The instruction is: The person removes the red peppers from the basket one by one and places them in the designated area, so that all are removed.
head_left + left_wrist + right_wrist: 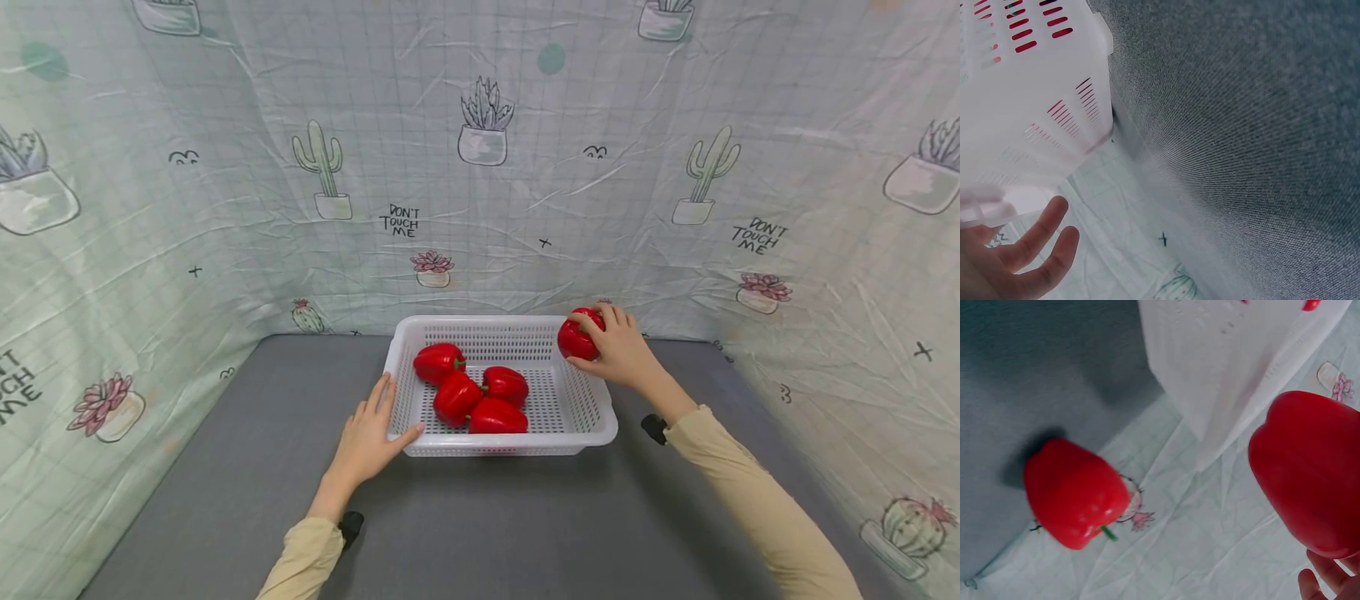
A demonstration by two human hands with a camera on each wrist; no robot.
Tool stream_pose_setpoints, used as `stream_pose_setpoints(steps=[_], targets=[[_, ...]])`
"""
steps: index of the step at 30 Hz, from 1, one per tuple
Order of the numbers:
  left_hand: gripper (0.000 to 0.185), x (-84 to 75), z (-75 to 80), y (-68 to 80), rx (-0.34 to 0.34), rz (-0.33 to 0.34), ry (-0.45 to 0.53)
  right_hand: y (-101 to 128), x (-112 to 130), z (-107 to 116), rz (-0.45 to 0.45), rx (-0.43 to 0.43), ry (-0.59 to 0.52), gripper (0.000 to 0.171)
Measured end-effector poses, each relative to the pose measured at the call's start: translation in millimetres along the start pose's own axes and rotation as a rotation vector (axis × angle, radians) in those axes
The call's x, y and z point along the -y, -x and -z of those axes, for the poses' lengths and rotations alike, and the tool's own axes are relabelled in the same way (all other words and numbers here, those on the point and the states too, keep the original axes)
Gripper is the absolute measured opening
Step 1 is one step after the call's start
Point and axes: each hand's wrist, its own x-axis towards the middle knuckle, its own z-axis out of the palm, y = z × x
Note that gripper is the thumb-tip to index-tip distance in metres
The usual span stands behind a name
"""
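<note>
A white perforated plastic basket (510,439) stands on the grey table and holds several red bell peppers (498,415). Over its back right corner, my right hand (624,348) grips another red bell pepper (574,340), seen large in the right wrist view. My left hand (366,440) touches the basket's front left corner, its fingers extended along the left rim and the thumb at the front rim. One more bell pepper (1075,490), with a green stem, lies on the table outside the basket in the right wrist view; I cannot make it out in the head view.
Grey cloth covers the table (480,525). A pale curtain (480,192) printed with potted cacti hangs behind it and along both sides, close to the basket's back edge. Dark wrist devices (654,428) sit at both sleeves.
</note>
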Motion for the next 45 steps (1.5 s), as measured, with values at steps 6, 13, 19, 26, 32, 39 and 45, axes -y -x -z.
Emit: stream_pose_setpoints(steps=[6,13,19,26,32,39,45], targets=[[0.085,0.5,0.2,0.1,0.005,0.006,0.002,12.4,-11.4,0.0,-0.063,-0.018,-0.035,0.069],[0.086,-0.2,0.2,0.5,-0.007,-0.002,0.001,24.1,-25.7,-2.9,-0.092,-0.037,-0.027,0.066],[0.085,0.0,-1.1,0.1,-0.020,-0.008,0.006,33.0,-40.5,-4.0,-0.118,-0.063,0.017,0.066],[0.085,0.1,-0.5,0.3,-0.009,-0.008,0.016,48.4,-60.9,-5.2,-0.187,-0.047,0.043,0.064],[0.085,0.0,0.3,0.4,-0.002,-0.002,0.018,60.3,-79.4,-9.8,-0.247,-0.048,0.063,0.062],[0.085,0.9,0.4,-0.1,-0.020,-0.013,0.017,68.0,-94.7,-16.4,-0.287,-0.034,0.073,0.063],[0.085,0.7,-0.1,0.6,-0.018,-0.012,0.016,72.6,-104.9,-20.5,-0.353,-0.007,0.061,0.062]])
